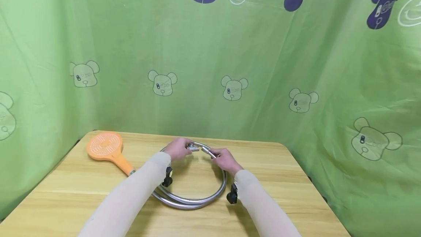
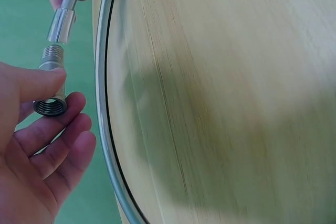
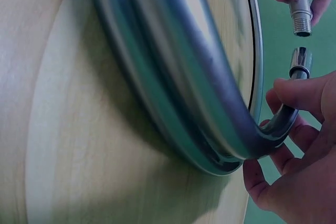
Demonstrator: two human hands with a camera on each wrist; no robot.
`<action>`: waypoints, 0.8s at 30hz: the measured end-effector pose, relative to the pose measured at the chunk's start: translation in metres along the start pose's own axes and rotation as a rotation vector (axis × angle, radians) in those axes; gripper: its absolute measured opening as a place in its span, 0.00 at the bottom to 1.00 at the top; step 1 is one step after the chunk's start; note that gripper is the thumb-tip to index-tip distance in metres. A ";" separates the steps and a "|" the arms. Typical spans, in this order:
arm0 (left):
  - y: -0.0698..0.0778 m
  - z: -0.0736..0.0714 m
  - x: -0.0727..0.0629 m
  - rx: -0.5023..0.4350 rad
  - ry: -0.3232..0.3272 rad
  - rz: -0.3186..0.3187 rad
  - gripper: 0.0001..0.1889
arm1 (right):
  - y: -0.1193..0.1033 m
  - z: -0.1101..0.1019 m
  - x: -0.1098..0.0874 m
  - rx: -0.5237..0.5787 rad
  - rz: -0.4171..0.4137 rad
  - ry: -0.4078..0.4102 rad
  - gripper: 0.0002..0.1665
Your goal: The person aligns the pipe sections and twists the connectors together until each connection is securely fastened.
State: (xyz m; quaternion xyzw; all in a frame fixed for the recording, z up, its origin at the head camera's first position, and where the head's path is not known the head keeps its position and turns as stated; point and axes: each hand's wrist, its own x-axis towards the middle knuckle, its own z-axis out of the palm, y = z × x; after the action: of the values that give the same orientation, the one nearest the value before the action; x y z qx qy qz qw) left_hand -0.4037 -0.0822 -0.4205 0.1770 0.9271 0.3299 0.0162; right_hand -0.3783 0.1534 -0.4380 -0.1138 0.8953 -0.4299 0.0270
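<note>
My left hand (image 1: 178,149) pinches a short silvery threaded pipe fitting (image 2: 52,53) between thumb and fingers. Male threads on it point toward the hose end, and an internally threaded opening shows at its other side. My right hand (image 1: 227,161) grips a metal shower hose (image 3: 202,40) just behind its smooth chrome end nut (image 3: 301,59). Nut and fitting face each other with a small gap between them, above the far part of the table. The rest of the hose lies coiled on the wood. At the left, an orange shower head (image 1: 104,145) rests with its spray face up.
The wooden table (image 1: 269,185) reaches back to a green curtain (image 1: 197,112) printed with bear heads. The shower head's handle points toward the coil, where my left forearm hides part of the hose. Each wrist carries a small black camera (image 1: 232,194).
</note>
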 end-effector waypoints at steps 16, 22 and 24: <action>-0.002 0.005 0.005 0.006 -0.006 0.005 0.25 | 0.001 0.003 0.005 -0.013 -0.038 -0.058 0.30; -0.007 0.005 0.006 0.000 -0.004 0.017 0.24 | -0.003 0.005 0.007 -0.020 -0.063 -0.090 0.28; -0.008 0.003 0.005 -0.014 -0.009 0.024 0.23 | -0.006 0.005 0.008 -0.021 -0.072 -0.111 0.28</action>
State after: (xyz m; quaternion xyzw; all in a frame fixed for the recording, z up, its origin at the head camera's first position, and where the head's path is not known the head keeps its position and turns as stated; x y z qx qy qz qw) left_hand -0.4109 -0.0845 -0.4276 0.1894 0.9226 0.3356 0.0177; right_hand -0.3843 0.1443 -0.4361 -0.1698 0.8921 -0.4143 0.0600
